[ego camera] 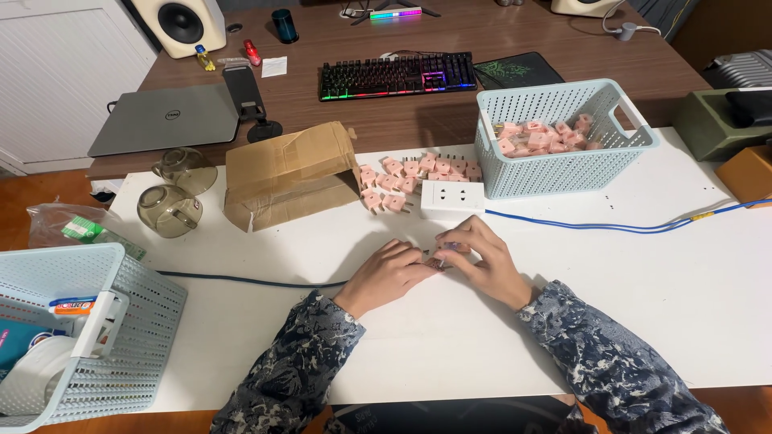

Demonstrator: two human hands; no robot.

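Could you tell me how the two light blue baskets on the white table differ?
The far basket sits behind the hands and holds only small pink plugs; the near basket at the left edge holds mixed items, including a white roll. The far basket shows whole; the near basket is cut off by the frame. Both are perforated light blue plastic.

A single head-worn camera looks steeply down and forward over the white table (691,321); both hands sit close, low in the centre; the view reaches the wooden desk (450,112) beyond; no second view shares it.
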